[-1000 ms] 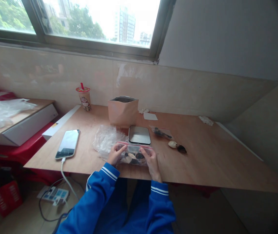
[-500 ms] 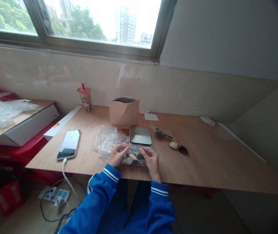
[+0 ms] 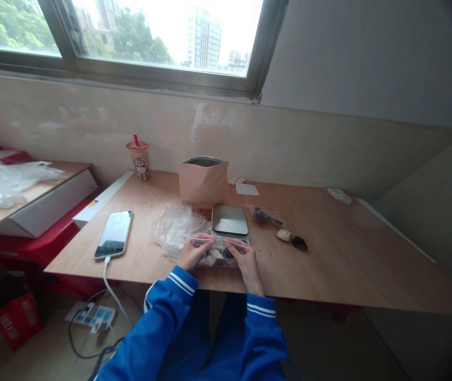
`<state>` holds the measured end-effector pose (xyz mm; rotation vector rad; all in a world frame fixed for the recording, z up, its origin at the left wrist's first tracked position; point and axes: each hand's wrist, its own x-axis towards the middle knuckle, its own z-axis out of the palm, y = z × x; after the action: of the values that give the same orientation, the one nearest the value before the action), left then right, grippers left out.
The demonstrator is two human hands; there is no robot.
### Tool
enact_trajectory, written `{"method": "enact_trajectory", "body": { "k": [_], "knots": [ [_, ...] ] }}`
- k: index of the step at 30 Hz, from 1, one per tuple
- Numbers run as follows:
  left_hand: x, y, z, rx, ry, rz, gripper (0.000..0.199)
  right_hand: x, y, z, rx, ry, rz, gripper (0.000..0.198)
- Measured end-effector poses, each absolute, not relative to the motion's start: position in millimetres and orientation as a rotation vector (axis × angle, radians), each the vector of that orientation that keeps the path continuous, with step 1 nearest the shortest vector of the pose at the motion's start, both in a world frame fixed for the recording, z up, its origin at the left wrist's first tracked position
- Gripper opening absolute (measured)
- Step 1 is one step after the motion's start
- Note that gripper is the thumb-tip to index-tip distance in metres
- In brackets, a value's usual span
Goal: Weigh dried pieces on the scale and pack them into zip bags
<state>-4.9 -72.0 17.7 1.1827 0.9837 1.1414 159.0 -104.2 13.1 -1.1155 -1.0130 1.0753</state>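
One broad light-brown wooden tabletop across the middle, below a grey-framed glass window and beige wall tiles. Well apart at the far left, a second wooden table with loose clear plastic sheeting on top. Reaching in over the near edge, a pair of bright blue sleeves with white cuff stripes.

Towards the wall, a tan paper pouch, upright, mouth gaping, grey inside. In front and to the left, a crumpled heap of clear plastic bags. Just beside the heap, near the table's front edge, a clear plastic zip bag with a red-striped top edge, holding pale and black pieces. Seal closed or not: cannot tell. Left hand pinching the top edge, thumb against fingers; right hand gripping likewise, farther right.

Directly beyond, a flat silver-topped square scale. Far left, a pale-rimmed smartphone, face up, plugged into a white cable. Near the wall, a red-lidded drink cup with a red straw. Right of the scale, a clear packet of dark contents; nearer, side by side, a cream oval piece and a black piece.
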Motion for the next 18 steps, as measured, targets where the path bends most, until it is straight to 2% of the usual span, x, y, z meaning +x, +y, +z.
{"method": "enact_trajectory", "body": {
  "k": [11,18],
  "knots": [
    [-5.7,-70.7,16.7,1.261,0.946,1.172,0.030,155.7,-110.0,21.7,-1.201,-1.011,0.912,0.024],
    [-5.3,-73.6,23.0,1.226,0.882,1.191,0.027,159.4,-110.8,31.4,-1.144,-1.104,1.077,0.028]
  ]
}}
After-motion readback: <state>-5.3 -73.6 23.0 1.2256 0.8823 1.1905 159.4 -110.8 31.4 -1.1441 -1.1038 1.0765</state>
